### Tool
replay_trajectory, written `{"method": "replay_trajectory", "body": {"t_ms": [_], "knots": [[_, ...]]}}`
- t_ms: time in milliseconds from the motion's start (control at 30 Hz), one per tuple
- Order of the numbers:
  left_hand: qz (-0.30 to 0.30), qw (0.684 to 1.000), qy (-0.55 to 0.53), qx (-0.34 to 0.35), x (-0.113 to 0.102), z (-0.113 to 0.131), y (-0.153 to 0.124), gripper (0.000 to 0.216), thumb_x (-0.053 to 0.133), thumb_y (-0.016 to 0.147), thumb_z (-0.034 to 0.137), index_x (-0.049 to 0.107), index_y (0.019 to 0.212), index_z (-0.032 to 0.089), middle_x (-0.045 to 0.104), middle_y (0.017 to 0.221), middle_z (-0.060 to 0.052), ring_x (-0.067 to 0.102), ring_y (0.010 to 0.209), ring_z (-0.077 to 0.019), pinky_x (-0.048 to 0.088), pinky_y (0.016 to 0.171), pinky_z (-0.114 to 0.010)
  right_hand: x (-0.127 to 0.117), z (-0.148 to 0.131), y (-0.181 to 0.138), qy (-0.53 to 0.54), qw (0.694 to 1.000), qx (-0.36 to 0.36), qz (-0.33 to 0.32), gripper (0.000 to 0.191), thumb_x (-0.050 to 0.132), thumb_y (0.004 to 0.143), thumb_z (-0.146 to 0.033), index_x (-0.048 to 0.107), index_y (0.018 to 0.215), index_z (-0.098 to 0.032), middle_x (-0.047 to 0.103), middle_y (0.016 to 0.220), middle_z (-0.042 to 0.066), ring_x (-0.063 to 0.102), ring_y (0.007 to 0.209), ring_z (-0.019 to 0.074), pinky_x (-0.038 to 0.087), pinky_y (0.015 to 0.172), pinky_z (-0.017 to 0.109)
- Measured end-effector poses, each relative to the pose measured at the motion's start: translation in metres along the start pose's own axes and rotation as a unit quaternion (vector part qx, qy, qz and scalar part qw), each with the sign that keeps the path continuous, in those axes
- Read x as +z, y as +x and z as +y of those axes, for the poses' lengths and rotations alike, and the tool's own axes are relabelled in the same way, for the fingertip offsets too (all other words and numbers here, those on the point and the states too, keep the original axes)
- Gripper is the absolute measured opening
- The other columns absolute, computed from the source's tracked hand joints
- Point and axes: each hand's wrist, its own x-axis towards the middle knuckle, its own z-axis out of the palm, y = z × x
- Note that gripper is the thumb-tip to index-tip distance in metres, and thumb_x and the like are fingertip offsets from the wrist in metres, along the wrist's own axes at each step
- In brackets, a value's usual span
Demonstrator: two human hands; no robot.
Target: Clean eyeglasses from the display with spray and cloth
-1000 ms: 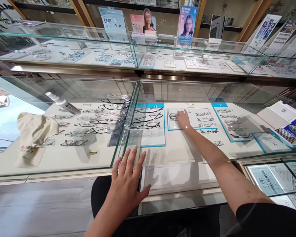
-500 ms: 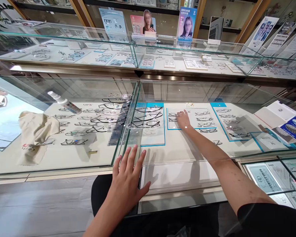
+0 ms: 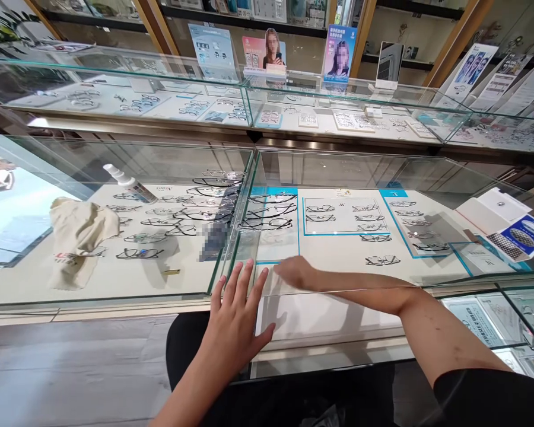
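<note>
Fingers spread, my left hand (image 3: 235, 314) rests at the front glass edge of the display case, holding nothing. Inside the case, my right hand (image 3: 297, 273) is low over the white base, just right of my left fingertips. Motion blurs its fingers, so any hold is hidden. Behind it, a blue-edged white display board (image 3: 345, 222) carries several eyeglasses (image 3: 320, 209) in two columns. One pair of eyeglasses (image 3: 382, 260) lies apart, to the right of my right hand. Dark-framed eyeglasses (image 3: 267, 223) sit on another blue-edged board at the left.
On the left case's glass stand a white spray bottle (image 3: 131, 184) and a crumpled beige cloth (image 3: 82, 231). A glass divider (image 3: 238, 228) parts the two cases. An open lens leaflet (image 3: 518, 237) lies at the right. Behind runs another glass counter (image 3: 169, 110) with eyeglasses and posters.
My right hand has left the white display board and moved toward me and left. The eyeglasses it covered are in view. My left hand stays at the glass edge.
</note>
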Motion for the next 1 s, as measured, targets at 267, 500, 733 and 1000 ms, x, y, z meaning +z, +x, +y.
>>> {"method": "replay_trajectory", "body": {"t_ms": [267, 500, 733, 1000], "knots": [[0.006, 1.000, -0.004, 0.006, -0.002, 0.002, -0.001, 0.098, 0.077, 0.090, 0.059, 0.046, 0.172, 0.016, 0.034, 0.183, -0.023, 0.033, 0.170, -0.0457, 0.018, 0.138, -0.060, -0.063, -0.080, -0.087, 0.163, 0.974, -0.049, -0.150, 0.016, 0.066, 0.089, -0.012, 0.070, 0.087, -0.028, 0.081, 0.080, -0.004, 0.074, 0.071, 0.0159, 0.047, 0.058, 0.027], [-0.024, 1.000, -0.017, -0.002, -0.004, 0.005, 0.001, 0.104, 0.083, 0.084, 0.050, 0.045, 0.173, 0.015, 0.026, 0.185, -0.023, 0.027, 0.172, -0.0476, 0.017, 0.137, -0.065, -0.195, -0.024, -0.079, 0.127, 0.990, -0.007, -0.057, 0.024, 0.065, 0.100, -0.031, 0.073, 0.078, -0.029, 0.073, 0.070, 0.000, 0.062, 0.061, 0.0182, 0.042, 0.062, 0.036], [-0.030, 0.999, -0.017, -0.005, -0.006, 0.006, 0.002, 0.099, 0.080, 0.085, 0.041, 0.045, 0.174, 0.014, 0.027, 0.185, -0.022, 0.027, 0.172, -0.0455, 0.019, 0.138, -0.064, -0.198, 0.045, 0.062, -0.052, 0.992, 0.049, 0.104, 0.031, 0.055, 0.109, -0.024, 0.080, 0.095, -0.014, 0.077, 0.127, 0.013, 0.062, 0.126, 0.0359, 0.051, 0.108, 0.052], [-0.028, 1.000, 0.004, 0.000, 0.000, 0.003, 0.000, 0.102, 0.080, 0.085, 0.040, 0.039, 0.176, 0.017, 0.024, 0.187, -0.020, 0.028, 0.172, -0.0455, 0.019, 0.138, -0.063, -0.207, 0.041, 0.082, -0.061, 0.992, 0.100, 0.045, 0.032, 0.048, 0.105, -0.014, 0.078, 0.091, -0.014, 0.080, 0.115, 0.020, 0.063, 0.118, 0.0376, 0.046, 0.109, 0.053]]}}
